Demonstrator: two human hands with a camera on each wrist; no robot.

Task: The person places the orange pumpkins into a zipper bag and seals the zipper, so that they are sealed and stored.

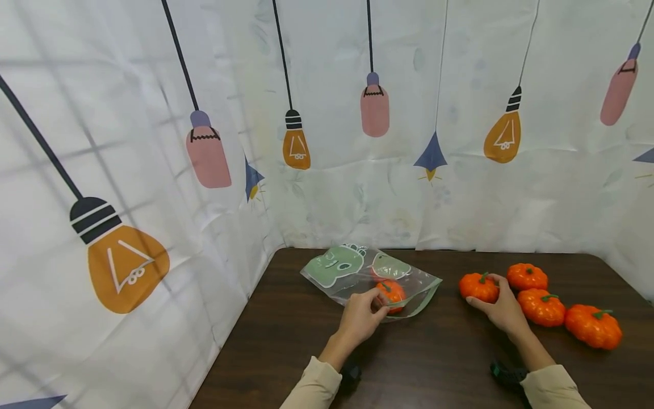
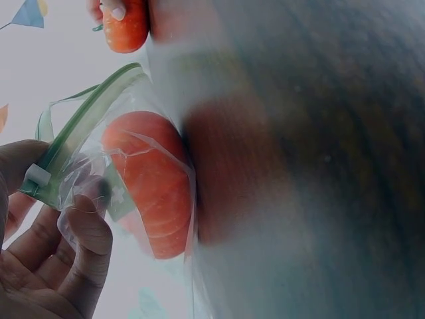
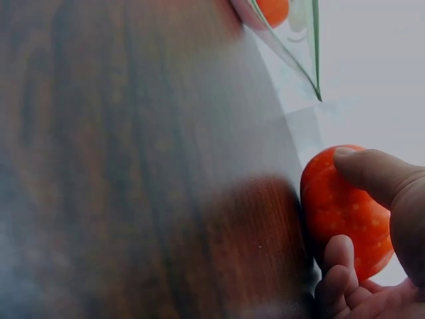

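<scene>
My left hand (image 1: 361, 314) pinches the green-edged mouth of a clear zip bag (image 1: 352, 287) printed with green cartoon shapes. Its white slider (image 2: 38, 175) shows beside the fingers in the left wrist view. Inside the bag lies a small orange toy pumpkin (image 1: 391, 292), with more orange showing behind it under the print. To the right, my right hand (image 1: 503, 309) grips another toy pumpkin (image 1: 478, 288) between thumb and fingers, close over the table. In the right wrist view the thumb lies over the top of this pumpkin (image 3: 348, 206).
Three more toy pumpkins sit right of my right hand: one at the back (image 1: 527, 276), one in the middle (image 1: 541, 307) and one at the far right (image 1: 594, 326). The dark wooden table (image 1: 424, 363) meets a white printed curtain (image 1: 337, 199) behind and at left.
</scene>
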